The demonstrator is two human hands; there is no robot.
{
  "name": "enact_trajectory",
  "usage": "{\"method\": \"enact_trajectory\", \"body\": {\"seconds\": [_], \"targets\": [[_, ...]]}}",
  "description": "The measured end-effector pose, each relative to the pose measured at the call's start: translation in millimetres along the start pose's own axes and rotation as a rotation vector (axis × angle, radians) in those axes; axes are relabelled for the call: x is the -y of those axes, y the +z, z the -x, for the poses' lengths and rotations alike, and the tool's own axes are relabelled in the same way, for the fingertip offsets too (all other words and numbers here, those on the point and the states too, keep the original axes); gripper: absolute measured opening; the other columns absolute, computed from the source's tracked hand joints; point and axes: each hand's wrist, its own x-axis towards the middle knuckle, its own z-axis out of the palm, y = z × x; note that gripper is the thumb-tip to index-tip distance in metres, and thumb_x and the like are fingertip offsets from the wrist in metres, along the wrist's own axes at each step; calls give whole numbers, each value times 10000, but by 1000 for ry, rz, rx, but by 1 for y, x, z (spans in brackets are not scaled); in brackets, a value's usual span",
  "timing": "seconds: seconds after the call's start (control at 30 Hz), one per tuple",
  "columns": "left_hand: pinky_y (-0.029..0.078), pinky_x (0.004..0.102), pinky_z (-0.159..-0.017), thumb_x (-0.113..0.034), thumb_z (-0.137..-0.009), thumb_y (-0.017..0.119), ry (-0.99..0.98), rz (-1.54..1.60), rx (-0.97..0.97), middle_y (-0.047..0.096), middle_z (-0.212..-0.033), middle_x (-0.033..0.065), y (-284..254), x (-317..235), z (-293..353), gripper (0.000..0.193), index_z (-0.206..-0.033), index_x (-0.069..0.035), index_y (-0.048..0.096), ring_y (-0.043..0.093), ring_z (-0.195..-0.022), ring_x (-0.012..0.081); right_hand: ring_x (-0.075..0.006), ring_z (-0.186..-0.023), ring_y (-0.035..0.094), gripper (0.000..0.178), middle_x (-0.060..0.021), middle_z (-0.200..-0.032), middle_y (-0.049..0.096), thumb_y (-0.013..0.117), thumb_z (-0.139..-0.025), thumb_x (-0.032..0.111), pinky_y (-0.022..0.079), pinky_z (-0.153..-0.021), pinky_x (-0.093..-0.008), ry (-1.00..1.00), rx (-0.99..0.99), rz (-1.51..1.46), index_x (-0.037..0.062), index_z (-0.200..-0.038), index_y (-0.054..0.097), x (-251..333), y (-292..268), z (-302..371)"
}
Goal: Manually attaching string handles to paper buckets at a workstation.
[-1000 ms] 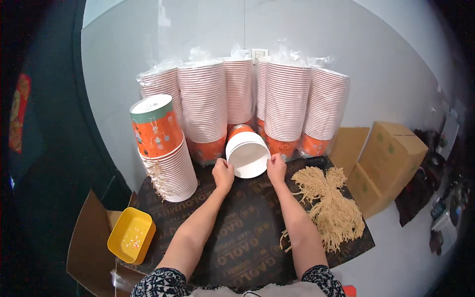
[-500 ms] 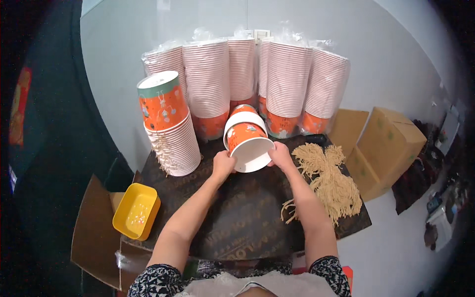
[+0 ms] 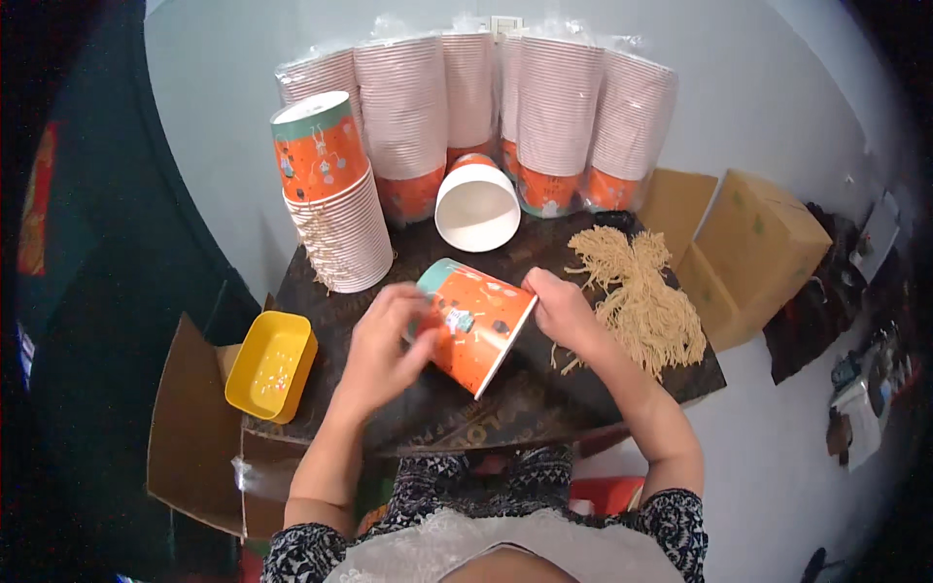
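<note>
An orange paper bucket [image 3: 478, 325] with a green base band and small printed figures lies tilted above the table, its rim to the lower right. My right hand [image 3: 564, 309] pinches that rim at its upper right edge. Beside the bucket's left side is my left hand [image 3: 382, 345], fingers spread and partly smeared, not wrapped round it. Farther back, another paper bucket [image 3: 477, 209] lies on its side with its white mouth toward me. A bundle of tan cords [image 3: 641, 301] rests right of my right hand.
At the left stands a stack of upturned paper buckets [image 3: 342, 233] with cords hanging from it. Several plastic-wrapped stacks [image 3: 556, 112] line the wall. A yellow tub [image 3: 255, 360] with small white pieces sits at the table's left edge. Cardboard boxes [image 3: 768, 257] flank the table.
One bucket has come away from the lying buckets, toward me, and turned so its printed side faces up. My left hand has let go of the rim; my right still holds it.
</note>
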Motion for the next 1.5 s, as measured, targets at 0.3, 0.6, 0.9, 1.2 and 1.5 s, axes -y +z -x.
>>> {"method": "enact_trajectory", "body": {"seconds": [0.3, 0.6, 0.9, 1.2, 1.5], "targets": [[299, 514, -1133, -227, -613, 884, 46, -177, 261, 401, -1431, 261, 35, -20, 11, 943, -1381, 20, 395, 377, -1351, 445, -283, -1054, 648, 231, -144, -1085, 651, 539, -902, -86, 515, -921, -357, 74, -195, -320, -21, -1121, 565, 35, 16, 8], [304, 556, -1112, -215, -597, 882, 12, -287, 153, 424, -1407, 270, 49, -32, 31, 907, -1350, 36, 444, 400, -1331, 453, -67, -854, 584, 215, -12, -976, 633, 466, -1030, 156, 469, -761, -236, 738, -166, -1251, 5, -1092, 606, 79, 23, 61], [268, 582, -1124, -149, -635, 858, 7, -228, 96, 409, -1439, 267, 53, -25, 37, 793, -1307, 17, 472, 376, -1364, 450, -91, -940, 599, 155, -47, -1043, 636, 517, -984, 69, 497, -865, -268, 669, -142, -1305, -20, -1099, 569, 96, 35, 73], [193, 631, -1127, -2, -720, 764, 39, 37, -66, 538, -1169, 141, 56, -22, 40, 297, -935, -83, 576, 409, -1330, 448, -108, -979, 603, 185, -59, -1068, 630, 538, -981, 90, 500, -913, -290, 631, -165, -1343, -24, -1126, 556, 117, 40, 68], [188, 628, -1126, -14, -708, 780, 75, 16, -104, 582, -1071, 105, 51, -20, 43, 305, -951, -73, 606, 470, -1259, 413, -84, -916, 593, 148, -35, -1021, 615, 568, -986, 82, 503, -831, -254, 579, -198, -1281, -18, -1094, 548, 137, 44, 65]]}}
